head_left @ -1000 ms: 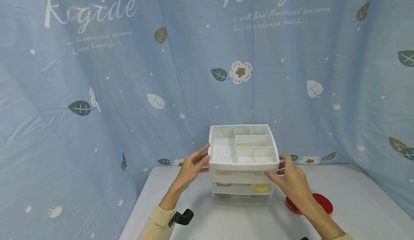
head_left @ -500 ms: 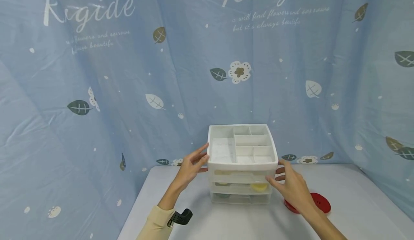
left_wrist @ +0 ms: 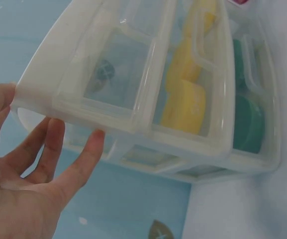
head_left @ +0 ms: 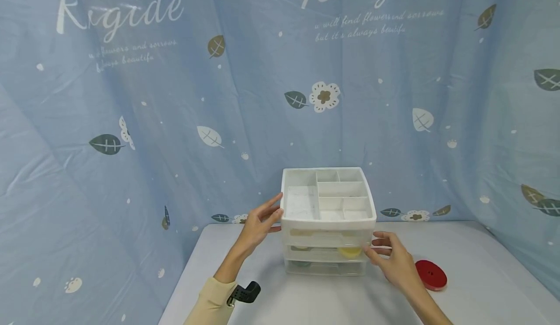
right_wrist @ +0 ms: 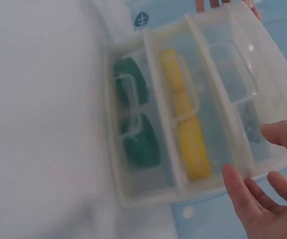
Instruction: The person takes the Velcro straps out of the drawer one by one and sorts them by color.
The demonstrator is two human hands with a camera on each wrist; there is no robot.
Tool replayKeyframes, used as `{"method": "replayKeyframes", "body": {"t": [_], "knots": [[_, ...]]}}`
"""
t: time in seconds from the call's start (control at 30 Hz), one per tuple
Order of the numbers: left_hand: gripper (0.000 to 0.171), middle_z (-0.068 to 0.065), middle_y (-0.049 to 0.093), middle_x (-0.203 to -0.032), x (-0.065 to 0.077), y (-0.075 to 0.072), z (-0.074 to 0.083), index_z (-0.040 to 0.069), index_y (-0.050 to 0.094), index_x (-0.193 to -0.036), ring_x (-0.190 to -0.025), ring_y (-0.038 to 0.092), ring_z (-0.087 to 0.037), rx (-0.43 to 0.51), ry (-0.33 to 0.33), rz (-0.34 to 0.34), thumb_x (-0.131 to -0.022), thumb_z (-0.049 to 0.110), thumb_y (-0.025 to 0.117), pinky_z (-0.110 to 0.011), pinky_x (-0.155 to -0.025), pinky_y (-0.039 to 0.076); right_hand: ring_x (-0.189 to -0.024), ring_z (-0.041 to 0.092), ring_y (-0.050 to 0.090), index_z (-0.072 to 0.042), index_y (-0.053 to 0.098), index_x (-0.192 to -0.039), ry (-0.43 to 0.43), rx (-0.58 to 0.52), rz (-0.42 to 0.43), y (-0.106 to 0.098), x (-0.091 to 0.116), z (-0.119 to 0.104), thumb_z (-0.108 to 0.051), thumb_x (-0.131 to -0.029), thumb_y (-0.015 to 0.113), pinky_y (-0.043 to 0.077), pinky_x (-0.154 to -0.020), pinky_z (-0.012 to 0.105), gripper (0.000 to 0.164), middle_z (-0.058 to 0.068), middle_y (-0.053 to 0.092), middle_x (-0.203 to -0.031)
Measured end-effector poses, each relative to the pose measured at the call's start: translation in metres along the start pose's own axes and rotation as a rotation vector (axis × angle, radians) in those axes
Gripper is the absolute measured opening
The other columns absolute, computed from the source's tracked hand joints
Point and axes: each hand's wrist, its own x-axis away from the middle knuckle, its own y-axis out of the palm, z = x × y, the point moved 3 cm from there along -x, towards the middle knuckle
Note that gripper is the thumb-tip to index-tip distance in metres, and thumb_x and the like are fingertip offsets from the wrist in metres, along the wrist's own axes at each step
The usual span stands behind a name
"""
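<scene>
A white drawer cabinet (head_left: 328, 225) stood upright on a pale table (head_left: 472, 261) in front of a blue printed curtain (head_left: 262, 72), between a person's left hand (head_left: 258, 227) and right hand (head_left: 395, 261). The divided tray (head_left: 318, 203) on its top held one large compartment at the left, with smaller ones stacked beside it. Through the clear fronts, yellow pieces (left_wrist: 185, 94) showed in a row inside the middle drawer (head_left: 319, 254) and two green pieces (left_wrist: 248, 124) inside the bottom drawer (head_left: 325, 269). The left hand, fingers spread, touched the cabinet's left side near the upper rim, much as it had half a second earlier. The right hand, thumb and fingers apart, had slid down from just below the rim to about the height of the middle drawer; whether its fingertips pressed the side, one could not tell. A red disc (head_left: 430, 275) lay near the right wrist, more fully in sight than before, while the red patch once seen left of the forearm was hidden. The cabinet's drawer fronts faced the person, their long edges running left to right, and it kept its place.
</scene>
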Motion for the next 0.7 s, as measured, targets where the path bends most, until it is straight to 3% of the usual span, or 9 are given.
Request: {"method": "replayKeyframes", "body": {"t": [0.13,0.3,0.57,0.7], "knots": [[0.05,-0.012,0.051,-0.146,0.0,-0.001,-0.001,0.036,0.043,-0.148,-0.128,0.055,-0.034,-0.001,0.004,-0.005,-0.101,0.026,0.057,-0.051,-0.095,0.056,-0.11,0.033,0.066,-0.001,0.042,-0.136,0.101,-0.149,-0.022,0.013,0.003,0.014,-0.039,-0.088,0.074,0.063,-0.074,0.029,0.07,0.026,0.055,-0.128],[0.05,-0.012,0.05,-0.147,-0.001,-0.002,-0.002,0.036,0.042,-0.148,-0.128,0.055,-0.034,-0.003,0.012,-0.01,-0.101,0.027,0.057,-0.051,-0.095,0.056,-0.099,0.019,0.068,0.002,0.042,-0.134,0.231,-0.26,-0.043,0.03,0.005,0.028,-0.043,-0.089,0.072,0.064,-0.076,0.032,0.071,0.024,0.054,-0.126],[0.051,-0.014,0.05,-0.147,-0.001,-0.002,-0.003,0.033,0.042,-0.149,-0.127,0.056,-0.034,-0.01,0.038,-0.01,-0.101,0.028,0.057,-0.051,-0.093,0.057,-0.093,0.015,0.068,0.003,0.047,-0.134,0.328,-0.367,-0.109,0.067,0.01,0.033,-0.05,-0.087,0.07,0.063,-0.081,0.035,0.074,0.019,0.062,-0.118],[0.051,-0.015,0.05,-0.147,-0.001,-0.003,-0.004,0.033,0.042,-0.149,-0.127,0.056,-0.035,-0.006,0.043,-0.012,-0.101,0.028,0.057,-0.052,-0.093,0.057,-0.098,0.017,0.068,0.007,0.041,-0.14,0.367,-0.503,-0.168,0.086,0.013,0.028,-0.054,-0.088,0.068,0.061,-0.088,0.036,0.084,0.023,0.06,-0.125]]}}
